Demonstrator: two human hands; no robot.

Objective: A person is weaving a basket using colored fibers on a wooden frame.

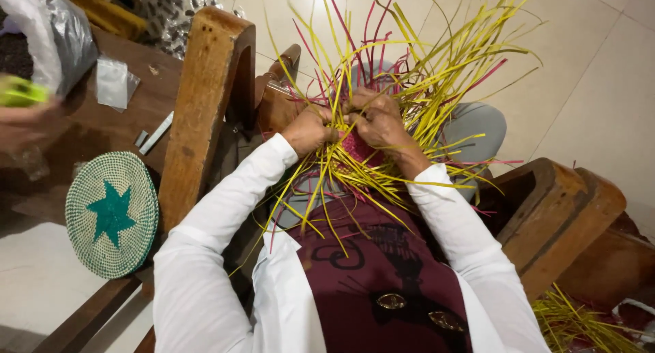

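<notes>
Both hands in tight at centre frame, working a small woven piece [356, 150], pink/red, held over the lap. Left hand [308, 129] curled round the piece's left edge, fingers pressed together on the strands there. Right hand [377, 119] on top, fingertips pinching down into the weave; exactly which strand it has, can't tell, too much in the way. Long yellow strips [437, 66] fan up and out from the piece, w/ thinner pink strips [477, 80] mixed in, more yellow ends drooping down over the maroon top [382, 271].

Step in hand, by my read: mid-weave, tucking or tightening one strip against the woven core while the other hand braces it. Next move probably calls for picking one loose strip out of the fan w/o dragging its neighbours, then keeping tension even so the row sits flat (tricky, the ends are springy and crossing each other).

Round about: wooden chair arm [205, 100] just left of the hands, another wooden arm [559, 216] at right. Finished round mat [111, 214], white and green w/ a star in the middle, lies on the dark table [147, 100] well left. Spare yellow strips [580, 322] heaped on the floor, bottom right. Blurred hand of someone else [20, 124] at far left edge, holding sth green.
</notes>
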